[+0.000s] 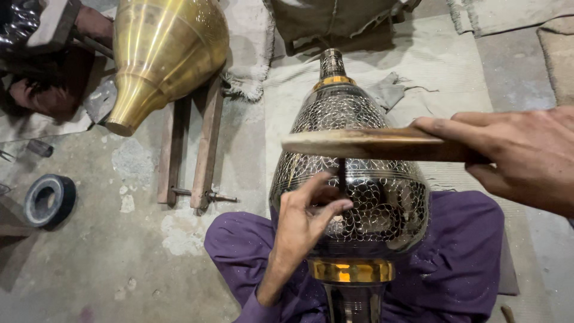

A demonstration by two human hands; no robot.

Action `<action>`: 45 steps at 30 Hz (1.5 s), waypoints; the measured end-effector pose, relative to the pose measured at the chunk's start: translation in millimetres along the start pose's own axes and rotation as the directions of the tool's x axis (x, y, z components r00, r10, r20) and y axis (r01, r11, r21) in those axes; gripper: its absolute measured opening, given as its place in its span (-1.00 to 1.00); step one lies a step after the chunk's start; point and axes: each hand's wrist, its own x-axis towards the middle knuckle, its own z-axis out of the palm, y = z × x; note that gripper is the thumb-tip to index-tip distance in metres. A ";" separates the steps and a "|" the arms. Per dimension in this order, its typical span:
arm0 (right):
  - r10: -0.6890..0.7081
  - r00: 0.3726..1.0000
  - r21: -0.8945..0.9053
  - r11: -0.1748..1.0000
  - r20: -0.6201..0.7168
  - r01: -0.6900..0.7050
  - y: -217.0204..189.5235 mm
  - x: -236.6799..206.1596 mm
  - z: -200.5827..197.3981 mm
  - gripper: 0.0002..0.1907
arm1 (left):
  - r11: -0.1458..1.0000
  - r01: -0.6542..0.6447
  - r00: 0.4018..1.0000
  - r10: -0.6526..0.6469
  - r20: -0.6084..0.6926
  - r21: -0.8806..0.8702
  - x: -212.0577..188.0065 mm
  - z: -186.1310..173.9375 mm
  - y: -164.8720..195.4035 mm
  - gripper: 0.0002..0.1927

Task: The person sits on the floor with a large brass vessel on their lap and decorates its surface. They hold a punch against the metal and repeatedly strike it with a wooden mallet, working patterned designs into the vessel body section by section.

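A large engraved metal vase (350, 173), dark with fine silver scrollwork and brass bands, is laid across a lap clad in purple trousers (460, 263) in the lower middle of the frame, its long axis running up and down the picture with the narrow neck pointed toward the top edge. The left hand (308, 218) is pressed against the vase's belly, fingers pinched narrow round a thin dark chisel (341, 174) that is stood nearly upright on the engraved surface. The right hand (526, 155) is seen coming in from the right edge, closed firmly on a flat wooden mallet (371, 143), which is held crosswise over the vase, just above the chisel's head and apart from it. The left hand is the nearer to the metal. In the upper left, a plain brass vessel (161, 54) is propped on wooden rails (191, 143), with another person's hand (42, 96) beside it, and a black ring (49, 200) is left on the concrete floor (119, 251)
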 end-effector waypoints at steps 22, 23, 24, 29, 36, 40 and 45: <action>0.117 0.976 0.533 0.846 -0.185 0.000 10.5 -26.5 43.3 -0.24 | 0.988 -0.153 0.978 0.149 0.149 0.020 0.2 -4.4 0.3 -0.46; 0.080 0.972 0.440 0.897 -0.221 0.027 10.8 -28.3 46.1 -0.23 | 0.983 -0.176 0.973 0.166 0.160 0.054 2.0 -3.9 0.0 -0.47; 0.041 0.967 0.342 0.938 -0.252 0.049 10.6 -30.5 48.7 -0.21 | 0.976 -0.199 0.968 0.183 0.174 0.085 2.8 -3.5 -0.2 -0.47; 0.122 0.886 0.598 0.777 -0.448 0.196 10.6 -45.8 56.2 -0.19 | 0.988 -0.154 0.971 0.156 0.180 -0.023 1.5 -5.8 4.6 -0.46; 0.347 0.845 0.873 0.420 -0.407 0.248 0.6 -53.8 70.7 -0.18 | 0.981 -0.196 0.953 0.188 0.237 0.012 4.5 -10.7 20.6 -0.46; 0.249 0.950 0.579 0.809 -0.191 -0.095 -7.2 -68.0 75.7 -0.22 | 0.938 -0.327 0.906 0.275 0.322 0.117 10.2 -16.3 28.8 -0.47; 0.331 0.875 0.839 0.525 -0.353 0.141 -23.9 -76.4 81.7 -0.29 | 0.957 -0.255 0.908 0.187 0.374 0.142 11.2 -18.3 29.8 -0.44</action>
